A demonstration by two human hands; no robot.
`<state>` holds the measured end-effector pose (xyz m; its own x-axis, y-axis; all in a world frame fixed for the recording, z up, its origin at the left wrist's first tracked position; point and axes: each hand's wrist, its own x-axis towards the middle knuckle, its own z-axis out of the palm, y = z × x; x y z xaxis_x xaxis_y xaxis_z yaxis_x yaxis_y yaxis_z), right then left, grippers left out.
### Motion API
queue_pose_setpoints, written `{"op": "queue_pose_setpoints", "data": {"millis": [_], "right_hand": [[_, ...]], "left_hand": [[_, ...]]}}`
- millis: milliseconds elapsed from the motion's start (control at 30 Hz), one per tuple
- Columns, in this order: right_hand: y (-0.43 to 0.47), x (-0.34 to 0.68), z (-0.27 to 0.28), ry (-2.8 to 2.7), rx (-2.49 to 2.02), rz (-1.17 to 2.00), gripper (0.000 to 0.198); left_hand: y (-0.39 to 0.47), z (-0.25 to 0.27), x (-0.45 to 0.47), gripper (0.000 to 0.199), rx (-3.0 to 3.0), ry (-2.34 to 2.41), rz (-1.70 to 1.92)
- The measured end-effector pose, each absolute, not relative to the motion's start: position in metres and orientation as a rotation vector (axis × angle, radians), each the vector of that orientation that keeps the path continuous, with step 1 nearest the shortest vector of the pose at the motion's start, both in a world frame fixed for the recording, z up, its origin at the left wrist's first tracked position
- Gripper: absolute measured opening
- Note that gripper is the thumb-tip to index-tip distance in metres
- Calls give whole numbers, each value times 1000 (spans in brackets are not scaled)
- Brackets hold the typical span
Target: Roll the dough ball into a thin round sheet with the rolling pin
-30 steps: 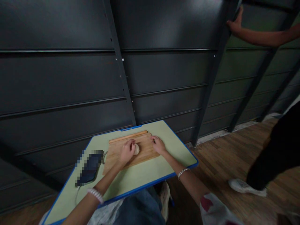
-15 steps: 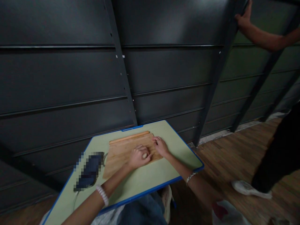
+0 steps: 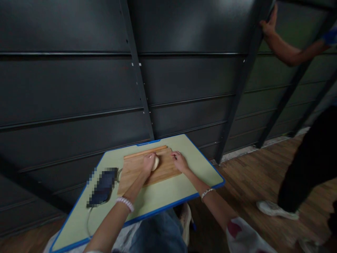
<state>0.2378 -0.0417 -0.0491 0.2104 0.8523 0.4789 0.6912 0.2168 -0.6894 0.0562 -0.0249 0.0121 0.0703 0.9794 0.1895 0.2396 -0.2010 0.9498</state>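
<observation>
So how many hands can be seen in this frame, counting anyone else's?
3. The wearer's left hand presses the dough ball on the wooden board; the right hand rests flat on the board's right part; another person's hand grips the shelf upright top right.

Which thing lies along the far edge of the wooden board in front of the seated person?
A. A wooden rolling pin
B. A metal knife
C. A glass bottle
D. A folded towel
A: a slim wooden rolling pin lies along the far edge of the wooden board, just beyond the left hand pressing the dough.
</observation>
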Motion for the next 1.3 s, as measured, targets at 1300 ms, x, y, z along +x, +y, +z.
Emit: {"op": "queue_pose_setpoints", "data": {"millis": [1300], "right_hand": [[-39, 241, -52, -1477, -1551, 237, 25]], "left_hand": [[2, -12, 82, 30, 1809, 1273, 1275]]}}
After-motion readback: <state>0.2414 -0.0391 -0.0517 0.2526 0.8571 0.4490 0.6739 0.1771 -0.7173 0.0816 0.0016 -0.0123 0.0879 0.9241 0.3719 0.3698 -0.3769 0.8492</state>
